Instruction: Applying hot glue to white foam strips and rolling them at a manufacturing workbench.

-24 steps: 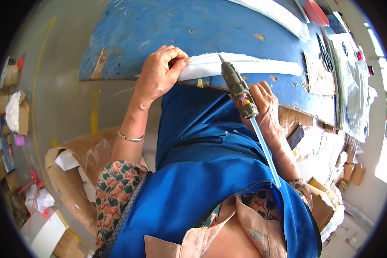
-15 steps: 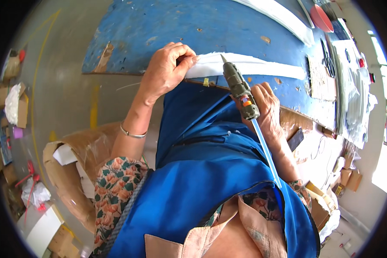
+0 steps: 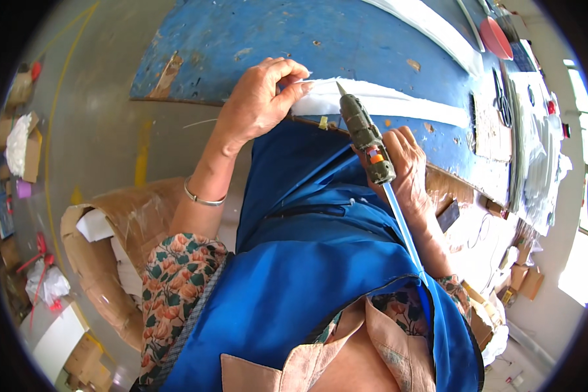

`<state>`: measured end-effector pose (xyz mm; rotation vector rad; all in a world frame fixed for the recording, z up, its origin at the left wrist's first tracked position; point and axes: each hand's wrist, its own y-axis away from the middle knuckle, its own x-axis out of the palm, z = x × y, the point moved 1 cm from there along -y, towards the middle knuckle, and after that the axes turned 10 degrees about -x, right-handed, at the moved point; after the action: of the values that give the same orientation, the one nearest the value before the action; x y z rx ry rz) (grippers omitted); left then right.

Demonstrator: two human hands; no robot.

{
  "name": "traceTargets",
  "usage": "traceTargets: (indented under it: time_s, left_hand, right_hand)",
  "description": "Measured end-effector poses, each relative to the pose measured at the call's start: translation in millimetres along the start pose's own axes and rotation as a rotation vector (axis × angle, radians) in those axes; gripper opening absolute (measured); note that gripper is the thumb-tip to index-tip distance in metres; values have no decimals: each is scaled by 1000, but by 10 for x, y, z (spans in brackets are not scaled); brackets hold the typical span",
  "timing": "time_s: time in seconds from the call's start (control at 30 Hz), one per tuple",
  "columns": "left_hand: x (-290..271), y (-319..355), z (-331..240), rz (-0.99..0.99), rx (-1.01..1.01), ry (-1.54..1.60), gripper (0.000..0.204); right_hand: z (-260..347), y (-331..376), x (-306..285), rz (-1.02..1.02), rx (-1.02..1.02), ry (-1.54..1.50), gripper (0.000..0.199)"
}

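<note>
My left hand (image 3: 266, 98) pinches the left end of a white fabric strip (image 3: 385, 103) between thumb and fingers, at the near edge of the blue table. In my right hand (image 3: 405, 160) is a dark glue gun (image 3: 366, 134), its nozzle pointing away from me over the strip. A long translucent glue stick (image 3: 404, 225) runs out of the gun's rear toward my blue apron (image 3: 320, 274). Whether the nozzle touches the fabric I cannot tell. The gun hides part of my right fingers.
Across the worn blue table (image 3: 242, 39) lies another white strip (image 3: 438, 32). Scissors (image 3: 501, 98), a pink bowl (image 3: 496, 38) and stacked white sheets (image 3: 532, 150) sit at the right. An open cardboard box (image 3: 111, 242) stands on the floor to my left.
The left hand's fingers have opened slightly and shifted a little right along the strip's end. The glue gun stays almost in place. The whole view has shifted slightly.
</note>
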<state>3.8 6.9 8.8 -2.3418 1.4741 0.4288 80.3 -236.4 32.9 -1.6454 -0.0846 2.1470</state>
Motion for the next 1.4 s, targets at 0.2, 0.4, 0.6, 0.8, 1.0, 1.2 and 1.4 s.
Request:
traceTargets:
  time_s: [0.2,0.4,0.6,0.8,1.0,1.2,1.4]
  left_hand:
    - [-96,72,-38,-30,-14,-49,14]
    - [-100,104,-15,-67,-15,-99,8]
    - [-73,98,11,-92,20,-100,7]
    - [-67,100,35,-88,25,-97,8]
    - [-67,100,37,-85,23,-92,9]
    - [-78,105,53,-85,44,-102,9]
    - [-86,106,67,-81,56,-101,8]
  right_hand:
    - [12,-18,29,12,1,1,26]
    - [21,-44,37,17,-16,0,25]
    - [34,-85,57,16,-19,-23,24]
    - [55,-119,75,1,-43,-23,24]
    - [84,-154,95,13,-44,-24,25]
    - [112,-187,110,25,-49,-42,25]
    - [144,-222,130,24,-74,-34,25]
